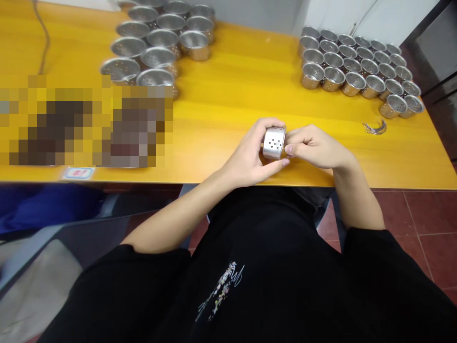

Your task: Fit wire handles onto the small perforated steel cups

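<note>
A small metal cup with punched holes (pixel 274 143) is tipped on its side above the yellow table (pixel 228 90), near the front edge. My left hand (pixel 250 155) wraps round it, thumb below and fingers above. My right hand (pixel 314 146) is at the cup's right end, with its fingers curled and thumb pressed in; whatever they pinch is too small to make out. To the right on the table lies a little pile of thin curved metal wires (pixel 374 127).
Rows of metal cups (pixel 354 84) stand at the back right, and larger-looking cups (pixel 194 45) at the back left. A pixelated area covers the left side of the table. A small label (pixel 79 173) is on the front edge, and a cable (pixel 43 35) lies at the far left.
</note>
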`<state>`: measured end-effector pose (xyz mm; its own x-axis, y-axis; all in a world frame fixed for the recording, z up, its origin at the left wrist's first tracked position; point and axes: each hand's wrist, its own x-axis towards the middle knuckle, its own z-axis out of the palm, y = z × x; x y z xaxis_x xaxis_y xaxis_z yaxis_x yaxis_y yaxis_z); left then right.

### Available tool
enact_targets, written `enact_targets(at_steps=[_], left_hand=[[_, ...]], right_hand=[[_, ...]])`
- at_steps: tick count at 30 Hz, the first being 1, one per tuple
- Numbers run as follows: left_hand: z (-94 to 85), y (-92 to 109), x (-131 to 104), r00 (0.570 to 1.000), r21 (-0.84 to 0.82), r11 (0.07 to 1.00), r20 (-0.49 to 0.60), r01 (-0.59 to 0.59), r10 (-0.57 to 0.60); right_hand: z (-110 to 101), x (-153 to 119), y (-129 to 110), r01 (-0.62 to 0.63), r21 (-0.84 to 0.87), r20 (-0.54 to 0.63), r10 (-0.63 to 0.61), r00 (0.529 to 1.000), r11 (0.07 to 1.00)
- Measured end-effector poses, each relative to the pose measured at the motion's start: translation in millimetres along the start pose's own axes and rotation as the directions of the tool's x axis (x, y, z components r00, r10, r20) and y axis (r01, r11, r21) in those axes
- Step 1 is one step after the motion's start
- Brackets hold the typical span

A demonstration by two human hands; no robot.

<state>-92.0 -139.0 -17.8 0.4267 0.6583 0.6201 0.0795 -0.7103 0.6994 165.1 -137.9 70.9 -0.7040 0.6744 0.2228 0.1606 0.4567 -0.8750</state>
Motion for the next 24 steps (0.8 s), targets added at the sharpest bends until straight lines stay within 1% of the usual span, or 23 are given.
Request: enact_targets(at_steps=[5, 11, 14, 19, 24], left_hand=[[2.0, -1.0, 0.1, 1.0, 0.003, 1.0, -0.005, -0.017, 0.017], [1.3, -2.4, 0.0, 1.0, 0.011, 1.0, 0.008, 0.013, -0.013], [0.0, -2.0, 0.2, 1.0, 0.015, 1.0, 0.016, 0.01, -0.01], [-0.2, -0.8, 0.3, 1.0, 0.007, 1.0, -0.001, -0.018, 0.018], [-0.3, -0.2, 0.4, 1.0, 0.023, 1.0, 0.009, -0.017, 0.017]], right_hand=[[-1.0, 1.1, -1.3, -0.008, -0.029, 0.0, 0.008, 1.0, 1.0], [1.6, 0.9, -4.4, -0.01, -0.028, 0.001, 0.01, 1.0, 1.0], [1.9, 1.0, -5.6, -0.015, -0.033, 0.006, 0.015, 1.0, 0.999], [2.3, 1.6, -3.8, -0.002, -0.031, -0.009, 0.002, 1.0, 1.0], [2.8, 0.8, -0.1, 0.002, -0.014, -0.015, -0.002, 1.0, 1.0]])
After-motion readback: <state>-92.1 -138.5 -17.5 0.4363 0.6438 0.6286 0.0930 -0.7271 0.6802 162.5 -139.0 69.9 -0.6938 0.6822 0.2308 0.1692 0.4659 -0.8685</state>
